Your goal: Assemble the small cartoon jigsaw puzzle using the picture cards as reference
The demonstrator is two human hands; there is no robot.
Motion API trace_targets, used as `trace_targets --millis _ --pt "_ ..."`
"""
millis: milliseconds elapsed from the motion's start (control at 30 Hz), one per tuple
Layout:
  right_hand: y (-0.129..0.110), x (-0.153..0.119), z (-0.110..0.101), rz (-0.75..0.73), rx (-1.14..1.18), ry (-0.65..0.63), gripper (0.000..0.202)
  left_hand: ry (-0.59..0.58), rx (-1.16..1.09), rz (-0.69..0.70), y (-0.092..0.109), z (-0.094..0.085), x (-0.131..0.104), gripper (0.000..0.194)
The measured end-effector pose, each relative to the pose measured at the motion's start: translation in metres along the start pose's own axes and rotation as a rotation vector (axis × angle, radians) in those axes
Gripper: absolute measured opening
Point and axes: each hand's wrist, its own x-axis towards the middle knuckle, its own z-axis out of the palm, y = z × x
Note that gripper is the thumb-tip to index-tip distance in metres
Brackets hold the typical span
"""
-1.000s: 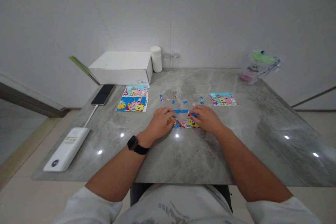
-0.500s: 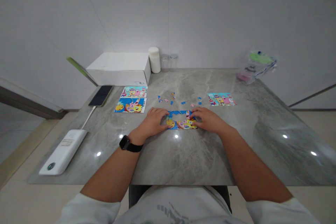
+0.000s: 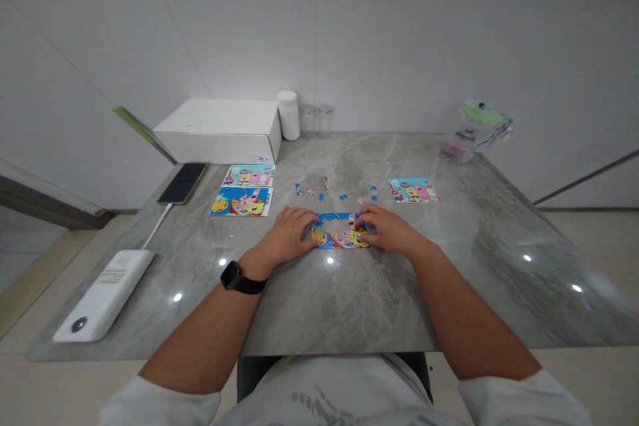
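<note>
A small, partly assembled jigsaw puzzle (image 3: 340,240) with bright cartoon figures lies flat on the grey marbled table, a gap showing through its middle. My left hand (image 3: 290,234) grips its left edge, thumb at the lower corner and fingers at the upper one. On the opposite edge, my right hand (image 3: 385,229) holds the puzzle the same way, fingertips covering part of the print. Just beyond the puzzle lie several loose jigsaw pieces (image 3: 343,197), mostly blue, some pink. Two picture cards lie to the left: a blue one (image 3: 239,202) below a lighter one (image 3: 248,176).
A finished-looking cartoon picture (image 3: 415,190) lies right of the pieces. Behind stand a white box (image 3: 217,146), a white bottle (image 3: 288,116) and two clear jars (image 3: 324,121). A phone (image 3: 182,184) is cabled to a power bank (image 3: 104,296). A plastic bag (image 3: 474,133) sits back right.
The whole view has shifted and tilted slightly. Both hands keep their hold on the puzzle's two sides, and the loose pieces stay where they were.
</note>
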Motion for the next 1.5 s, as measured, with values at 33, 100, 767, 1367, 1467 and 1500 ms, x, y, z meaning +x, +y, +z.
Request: trace_targets --millis 33,100,767,1367,1467,1500 --pt "0.0 0.0 0.0 -0.009 0.006 0.004 0.025 0.007 -0.004 0.011 0.0 0.0 0.0 0.044" --pt "0.001 0.001 0.001 -0.018 0.018 0.023 0.023 0.019 -0.014 0.032 0.001 -0.001 0.0 0.044" --pt "0.022 0.04 0.021 0.413 -0.32 0.286 0.032 0.171 -0.005 0.015 0.009 -0.002 0.006 0.026" --pt "0.035 0.017 0.009 0.4 -0.245 0.232 0.014 0.178 0.028 0.133 0.037 -0.045 0.049 0.027" --pt "0.036 0.014 0.008 0.416 -0.214 0.229 0.011 0.127 0.046 0.136 0.033 -0.037 0.064 0.03" --pt "0.036 0.013 0.008 0.417 -0.191 0.234 0.01 0.114 0.042 0.141 0.03 -0.032 0.068 0.03"
